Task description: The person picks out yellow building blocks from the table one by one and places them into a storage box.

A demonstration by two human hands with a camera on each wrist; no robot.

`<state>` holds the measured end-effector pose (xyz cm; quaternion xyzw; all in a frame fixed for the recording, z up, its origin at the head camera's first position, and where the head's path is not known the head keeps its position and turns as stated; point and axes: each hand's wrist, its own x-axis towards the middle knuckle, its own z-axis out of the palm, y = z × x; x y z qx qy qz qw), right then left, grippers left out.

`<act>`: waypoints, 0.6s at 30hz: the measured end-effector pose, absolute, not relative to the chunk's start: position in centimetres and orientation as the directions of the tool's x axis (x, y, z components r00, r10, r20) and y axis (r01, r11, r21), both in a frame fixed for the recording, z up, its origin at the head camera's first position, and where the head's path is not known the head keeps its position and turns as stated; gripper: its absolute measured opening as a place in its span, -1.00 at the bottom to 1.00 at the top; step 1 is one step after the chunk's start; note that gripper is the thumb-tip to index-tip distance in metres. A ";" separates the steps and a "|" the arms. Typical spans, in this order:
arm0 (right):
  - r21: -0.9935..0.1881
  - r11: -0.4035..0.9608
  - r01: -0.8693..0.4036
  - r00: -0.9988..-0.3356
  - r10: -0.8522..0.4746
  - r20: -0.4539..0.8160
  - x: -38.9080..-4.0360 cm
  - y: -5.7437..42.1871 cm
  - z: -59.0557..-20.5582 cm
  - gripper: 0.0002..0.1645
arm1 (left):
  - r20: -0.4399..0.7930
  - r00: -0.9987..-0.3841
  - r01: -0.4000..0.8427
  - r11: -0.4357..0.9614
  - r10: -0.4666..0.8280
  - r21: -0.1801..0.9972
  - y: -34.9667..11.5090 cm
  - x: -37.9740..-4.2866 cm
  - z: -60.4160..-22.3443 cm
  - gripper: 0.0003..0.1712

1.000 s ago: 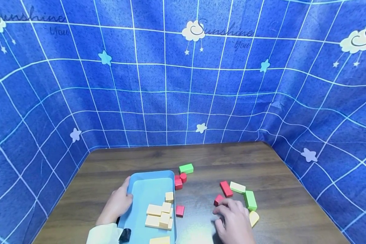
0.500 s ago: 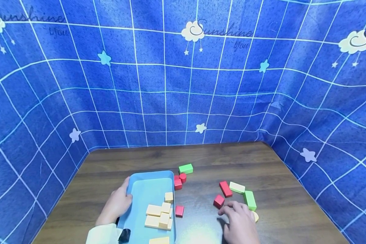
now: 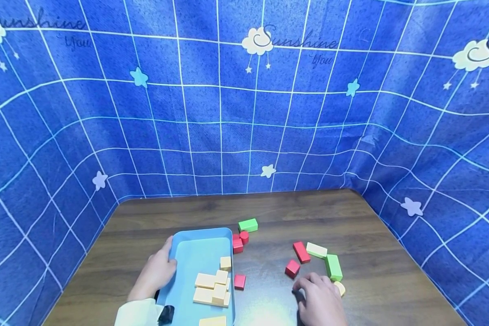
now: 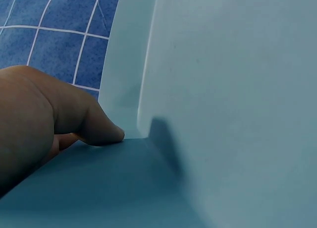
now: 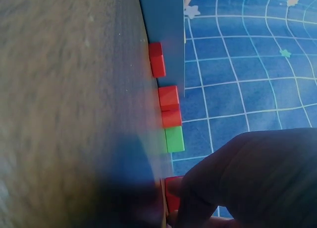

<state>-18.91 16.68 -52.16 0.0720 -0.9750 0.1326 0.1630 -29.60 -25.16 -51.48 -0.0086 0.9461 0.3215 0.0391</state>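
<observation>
My left hand (image 3: 156, 271) grips the left rim of a light blue tray (image 3: 203, 233), thumb over the wall. The left wrist view shows that hand (image 4: 59, 114) at the tray's wall (image 4: 121, 74). In the tray lie several pale wooden blocks (image 3: 205, 280). My right hand (image 3: 319, 299) is low over the table, fingers loosely bent, with nothing visible between thumb and index finger. A yellow block (image 3: 339, 288) is partly hidden behind it. Just beyond the fingertips sits a red cube (image 3: 292, 268). The right wrist view has the hand (image 5: 237, 178) overlapping a red block (image 5: 172, 200).
A longer red block (image 3: 301, 252), a cream block (image 3: 317, 250) and a green block (image 3: 333, 267) lie beyond my right hand. Beside the tray are a red cube (image 3: 239, 281), a red cylinder (image 3: 244, 237) and another green block (image 3: 248, 225). A blue curtain (image 3: 244, 136) surrounds the table.
My right hand has drawn back to the right and toward me from the red cube, uncovering it. My left hand and the tray stay in place.
</observation>
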 end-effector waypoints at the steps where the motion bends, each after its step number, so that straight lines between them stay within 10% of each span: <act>1: -0.235 0.953 -0.191 -0.936 -0.104 0.336 -18.9 16.7 -52.2 -0.68 | -0.084 -0.996 -0.045 0.791 0.008 0.610 -25.1 -29.6 -51.5 -0.21; 18: -0.204 0.969 -0.137 -0.943 -0.064 0.326 -18.8 17.1 -51.9 -0.70 | -0.072 -0.997 -0.034 0.790 0.013 0.613 -25.1 -29.6 -51.5 -0.21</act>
